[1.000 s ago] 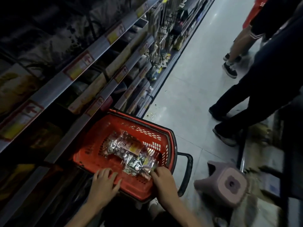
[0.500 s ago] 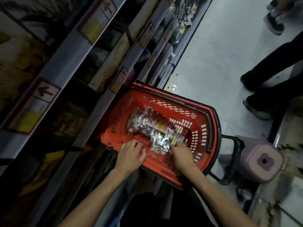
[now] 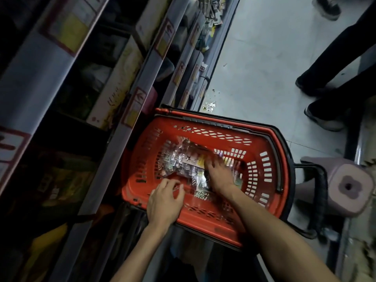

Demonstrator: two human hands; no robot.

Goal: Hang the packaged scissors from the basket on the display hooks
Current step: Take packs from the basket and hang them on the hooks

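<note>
A red plastic basket (image 3: 264, 200) stands on the floor against the shelving. Several clear packets of scissors (image 3: 181, 157) lie heaped in its bottom. My right hand (image 3: 218, 174) reaches down into the basket and lies on the heap with its fingers spread; motion blur hides whether they hold a packet. My left hand (image 3: 164, 200) sits at the basket's near-left rim with fingers loosely curled, and I cannot see anything in it. No display hooks show clearly; hanging goods (image 3: 209, 23) are far up the aisle.
Dark shelving (image 3: 130, 94) with price tags runs along the left. A lilac plastic stool (image 3: 343, 186) stands right of the basket by its black handle (image 3: 317, 200). Another person's legs and shoes (image 3: 323, 117) stand on the grey floor at the upper right.
My right hand has moved from the basket's near rim forward onto the heap of packets. The left hand stays at the rim. My head has tilted further down toward the basket.
</note>
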